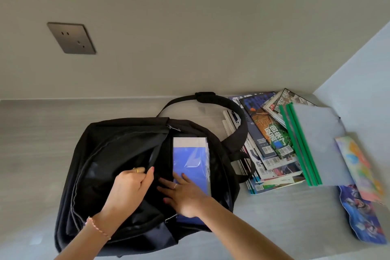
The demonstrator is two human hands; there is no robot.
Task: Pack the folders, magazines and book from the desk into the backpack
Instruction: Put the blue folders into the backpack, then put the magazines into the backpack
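Note:
A black backpack (109, 154) lies flat on the grey desk (285, 217) with its main zip open. My left hand (132, 183) grips the edge of the opened flap and holds it back. A blue folder (190, 154) sits partly inside the opening, and my right hand (183, 194) lies flat on it with straight fingers. To the right of the bag is a fanned pile of magazines (272, 143). On top of the pile rest grey folders with green spines (312, 143). Two colourful books (360, 167) lie at the far right.
The backpack's shoulder strap (211, 99) loops over the left edge of the magazine pile. A wall with a grey socket plate (71, 38) rises behind the desk, and a side wall closes the right end. Bare desk surface shows left of the bag.

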